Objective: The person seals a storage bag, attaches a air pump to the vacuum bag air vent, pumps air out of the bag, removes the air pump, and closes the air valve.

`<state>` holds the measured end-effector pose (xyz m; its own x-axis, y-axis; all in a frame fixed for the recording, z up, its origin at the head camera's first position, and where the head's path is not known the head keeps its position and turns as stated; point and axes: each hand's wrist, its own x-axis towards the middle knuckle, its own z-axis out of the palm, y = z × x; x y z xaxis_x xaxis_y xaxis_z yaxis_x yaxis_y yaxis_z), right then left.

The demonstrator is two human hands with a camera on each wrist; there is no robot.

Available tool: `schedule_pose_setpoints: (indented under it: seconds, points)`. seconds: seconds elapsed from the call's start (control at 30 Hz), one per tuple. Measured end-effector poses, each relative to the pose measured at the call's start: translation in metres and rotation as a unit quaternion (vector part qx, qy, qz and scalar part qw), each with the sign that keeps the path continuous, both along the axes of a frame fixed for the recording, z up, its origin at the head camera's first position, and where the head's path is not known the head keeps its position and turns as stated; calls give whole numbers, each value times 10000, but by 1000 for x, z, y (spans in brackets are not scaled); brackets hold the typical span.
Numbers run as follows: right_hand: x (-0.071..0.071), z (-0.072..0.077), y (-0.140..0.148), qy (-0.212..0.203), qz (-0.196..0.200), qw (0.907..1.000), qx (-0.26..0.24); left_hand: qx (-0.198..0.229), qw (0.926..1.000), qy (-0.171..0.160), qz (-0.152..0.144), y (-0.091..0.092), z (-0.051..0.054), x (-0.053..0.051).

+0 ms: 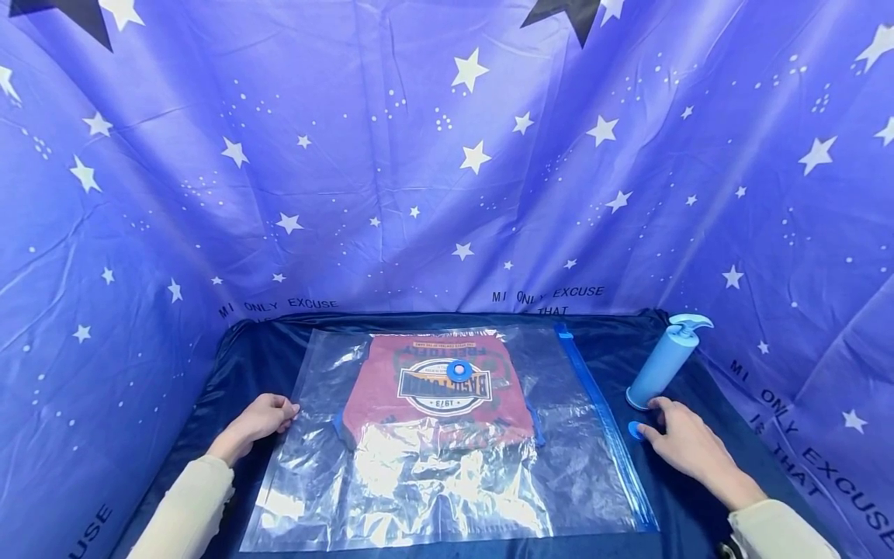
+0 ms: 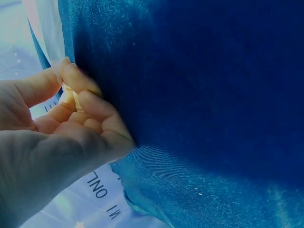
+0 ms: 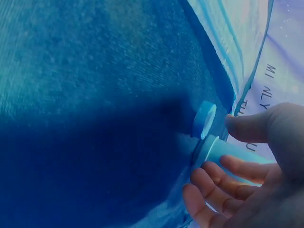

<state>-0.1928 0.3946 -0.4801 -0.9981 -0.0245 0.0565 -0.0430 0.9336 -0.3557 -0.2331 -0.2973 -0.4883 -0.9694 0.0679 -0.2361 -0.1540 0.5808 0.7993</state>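
Fingers (image 2: 78, 78) of my left hand (image 1: 261, 419), tips together, pinch the side edge of the clear vacuum bag (image 1: 447, 485); my right hand (image 1: 687, 446) is half-spread, gripping nothing, thumb beside the blue cap (image 3: 204, 119), fingertips near the blue hand pump (image 1: 663, 366). And there's the bag, flat on the cloth-covered counter (image 1: 258, 363) before me, folded red garment (image 1: 440, 423) inside, round valve (image 1: 459, 371) above it. Light, slick, floppy, I'd judge: best held by edges or corners, the blue zip strip (image 1: 602, 419) probably stiffest. Glare swallows the near half, garment's lower edge included! Whether thumb meets cap, I can't tell; my wrist view has the pump largely behind fingers.
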Motion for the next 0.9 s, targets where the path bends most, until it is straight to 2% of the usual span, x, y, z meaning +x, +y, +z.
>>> schedule_pose_setpoints:
  seconds: [0.17, 0.4, 0.7, 0.9]
  points:
    - [0, 4, 6, 193, -327, 9992, -134, -30, 10000, -22, 12, -1, 0, 0]
    - [-3, 14, 11, 150, -842, 9954, -442, -81, 9999, -67, 27, -1, -1, -1]
    - [-10, 24, 9, 746, -986, 9882, -901, -36, 10000, -63, 7, 0, 1, 0]
    - [-15, 28, 5, 848, -984, 9868, -965, -42, 9999, -93, 37, 0, 0, 1]
